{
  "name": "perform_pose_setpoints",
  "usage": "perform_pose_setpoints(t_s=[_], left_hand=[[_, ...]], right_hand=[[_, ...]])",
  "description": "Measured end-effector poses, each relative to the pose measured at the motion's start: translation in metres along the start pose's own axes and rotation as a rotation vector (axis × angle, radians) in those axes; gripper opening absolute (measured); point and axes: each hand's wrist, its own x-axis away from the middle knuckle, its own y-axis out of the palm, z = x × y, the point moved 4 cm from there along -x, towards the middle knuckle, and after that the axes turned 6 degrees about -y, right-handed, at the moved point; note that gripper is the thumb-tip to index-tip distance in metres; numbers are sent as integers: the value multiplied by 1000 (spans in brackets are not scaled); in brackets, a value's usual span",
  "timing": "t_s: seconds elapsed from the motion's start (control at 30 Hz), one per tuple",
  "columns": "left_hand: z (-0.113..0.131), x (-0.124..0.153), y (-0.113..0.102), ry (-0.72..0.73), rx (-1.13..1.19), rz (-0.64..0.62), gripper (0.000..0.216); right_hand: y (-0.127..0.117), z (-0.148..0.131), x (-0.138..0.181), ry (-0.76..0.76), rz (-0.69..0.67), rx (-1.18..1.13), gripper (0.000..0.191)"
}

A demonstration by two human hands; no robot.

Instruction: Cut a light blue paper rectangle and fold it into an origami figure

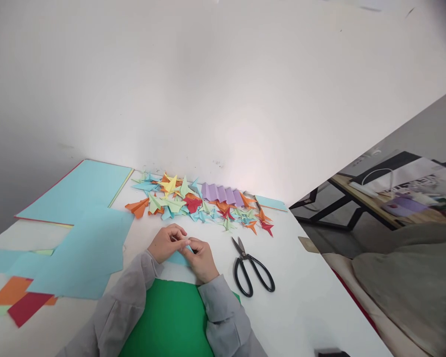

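Both hands meet over the white table around a piece of light blue paper (179,259). My left hand (168,242) pinches its upper part with thumb and index finger close together. From the other side, my right hand (202,259) grips it with thumb and bent fingers. Much of the paper is hidden behind the fingers, so its folds cannot be made out. Below the wrists lies a large green sheet (171,317). Right of my right hand rest black-handled scissors (250,267), blades a little apart and pointing away.
Folded paper shapes (174,204) in several colours lie along the wall, beside a pleated purple paper (223,193). Blue sheets (78,253) and small orange and red pieces (29,307) cover the left side. A grey cushion (401,267) is beyond the table's right edge.
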Motion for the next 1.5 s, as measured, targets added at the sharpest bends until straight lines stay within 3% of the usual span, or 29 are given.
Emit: perform_pose_setpoints(t_s=[0.27, 0.53, 0.77, 1.0, 1.17, 1.27, 1.37, 1.5], left_hand=[[1, 0, 1, 41, 145, -157, 37], [-1, -2, 3, -59, 250, -177, 41], [0, -2, 4, -166, 283, -145, 45], [3, -2, 1, -71, 138, -124, 38], [1, -2, 0, -9, 81, -127, 32], [1, 0, 0, 35, 32, -125, 30], [3, 2, 2, 77, -11, -183, 30], [5, 5, 5, 104, -68, -260, 31]], right_hand=[[4, -4, 1, 7, -73, -83, 26], [4, -4, 1, 76, -93, -127, 36], [0, -2, 0, 91, -22, -242, 42], [-8, 11, 1, 152, 122, -270, 38], [-6, 11, 1, 203, 57, -305, 35], [-8, 13, 1, 227, 43, -314, 46], [-9, 17, 1, 258, 31, -329, 57], [-8, 20, 1, 300, -30, -339, 52]])
